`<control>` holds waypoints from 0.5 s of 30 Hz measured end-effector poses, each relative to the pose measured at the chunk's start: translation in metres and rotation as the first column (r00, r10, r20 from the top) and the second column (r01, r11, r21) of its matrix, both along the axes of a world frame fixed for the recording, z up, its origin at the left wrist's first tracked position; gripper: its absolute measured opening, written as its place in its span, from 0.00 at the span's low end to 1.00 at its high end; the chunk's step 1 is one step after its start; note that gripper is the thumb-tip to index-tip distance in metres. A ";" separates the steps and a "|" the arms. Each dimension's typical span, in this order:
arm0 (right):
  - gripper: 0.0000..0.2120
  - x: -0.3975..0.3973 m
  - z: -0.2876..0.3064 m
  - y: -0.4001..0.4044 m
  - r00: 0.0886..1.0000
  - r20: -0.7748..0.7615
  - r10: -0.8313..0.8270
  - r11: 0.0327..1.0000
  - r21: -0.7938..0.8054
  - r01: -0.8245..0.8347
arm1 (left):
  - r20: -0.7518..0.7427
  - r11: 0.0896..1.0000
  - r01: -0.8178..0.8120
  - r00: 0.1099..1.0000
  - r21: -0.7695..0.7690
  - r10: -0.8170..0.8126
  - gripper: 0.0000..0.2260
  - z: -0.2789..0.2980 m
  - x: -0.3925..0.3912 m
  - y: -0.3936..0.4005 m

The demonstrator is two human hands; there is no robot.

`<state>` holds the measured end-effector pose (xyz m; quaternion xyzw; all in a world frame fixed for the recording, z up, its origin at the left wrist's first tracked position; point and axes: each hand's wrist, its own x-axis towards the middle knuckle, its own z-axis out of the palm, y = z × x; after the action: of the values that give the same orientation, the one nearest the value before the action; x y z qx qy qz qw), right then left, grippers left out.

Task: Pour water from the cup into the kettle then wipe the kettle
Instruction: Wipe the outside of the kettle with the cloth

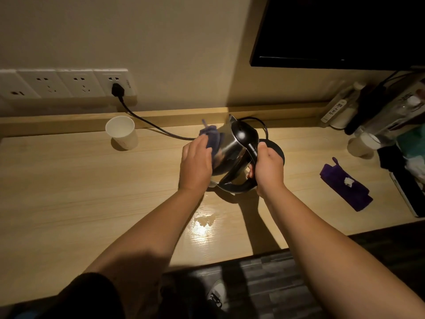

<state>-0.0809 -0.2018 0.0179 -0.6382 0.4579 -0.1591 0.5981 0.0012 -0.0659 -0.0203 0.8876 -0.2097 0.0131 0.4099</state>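
The shiny stainless-steel electric kettle [226,149] with its rounded black plastic lid and curved black handle is held tilted above the middle of the pale wood-grain counter [69,180], spout pointing toward the wall and base lifted toward the person. Its polished metal side mirrors the room in warm streaks. The right hand [268,168] is wrapped around the black handle, fingers [250,171] curled closed on it. The left hand [196,161] lies flat against the kettle's left flank, fingers together and only slightly bent, pressing a soft, crumpled blue-grey cloth [212,138] to the steel; a corner of the cloth sticks up past the fingertips. Just behind the right hand sits the round black kettle base [277,151], its black cord [147,122] running across the counter to a plug in the white wall socket strip [64,84]. A white paper cup [122,133] stands upright near the wall, well to the left of the kettle. A small glossy puddle of water [204,221] lies on the counter below the kettle. A folded dark purple cloth [346,185] lies flat far to the right.
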 end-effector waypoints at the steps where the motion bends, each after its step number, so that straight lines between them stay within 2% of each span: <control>1: 0.18 0.002 0.001 0.001 1.000 -0.007 0.004 1.000 -0.016 -0.004 | 0.113 0.997 0.072 0.991 0.026 -0.074 0.17 0.005 -0.001 -0.001; 3: 0.17 0.005 0.002 -0.001 1.000 -0.001 -0.005 1.000 0.003 0.005 | 0.316 0.969 0.195 0.919 0.151 -0.235 0.19 0.006 -0.001 -0.002; 5: 0.17 0.006 0.003 -0.006 1.000 0.014 -0.023 0.998 0.062 0.022 | 0.413 0.920 0.294 0.827 0.261 -0.381 0.22 0.000 0.001 0.000; 7: 0.17 0.006 0.002 -0.009 1.000 0.009 -0.026 0.996 0.083 0.025 | 0.447 0.869 0.369 0.750 0.330 -0.488 0.26 -0.004 0.002 0.002; 9: 0.17 0.007 0.002 -0.010 1.000 0.008 -0.024 0.996 0.080 0.023 | 0.465 0.842 0.382 0.708 0.380 -0.531 0.28 -0.006 0.003 0.003; 15: 0.19 0.009 0.001 -0.008 1.000 0.003 -0.030 0.992 0.122 0.030 | 0.490 0.825 0.352 0.676 0.442 -0.550 0.31 0.002 0.002 0.002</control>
<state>-0.0722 -0.2097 0.0191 -0.5931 0.4749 -0.1413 0.6346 0.0032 -0.0641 -0.0188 0.8083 -0.5424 0.1563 0.1671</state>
